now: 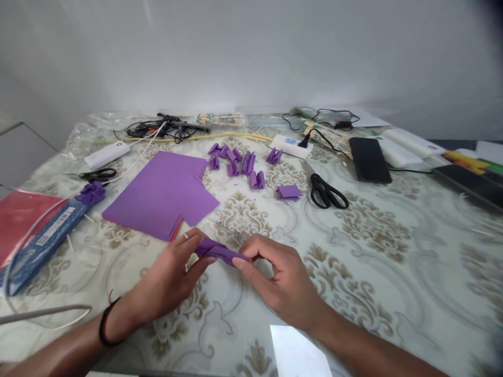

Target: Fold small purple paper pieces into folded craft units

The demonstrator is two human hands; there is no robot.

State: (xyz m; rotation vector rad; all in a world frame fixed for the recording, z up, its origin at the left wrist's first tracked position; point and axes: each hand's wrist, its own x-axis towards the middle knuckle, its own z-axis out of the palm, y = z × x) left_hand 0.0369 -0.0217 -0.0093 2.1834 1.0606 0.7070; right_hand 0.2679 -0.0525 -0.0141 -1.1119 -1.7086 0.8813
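Note:
Between my two hands is a folded strip of purple paper (220,252), raised slightly over the patterned tablecloth. My left hand (178,267) pinches its left end between thumb and fingers. At the other end, the thumb and forefinger of my right hand (277,272) grip the strip. Just beyond lies a stack of purple paper sheets (157,188), with a red edge showing beneath. Several small folded purple pieces (248,163) sit farther back. A flat folded purple piece (289,192) lies nearer, to the left of black-handled scissors (328,192).
On the left are a red and blue packet (43,230), a crumpled purple paper flower (91,192) and more scissors (98,174). A white power strip (291,145) with a plug, black phone (370,159), glue gun (184,126) and cables line the back. A white power bank (107,154) stands back left.

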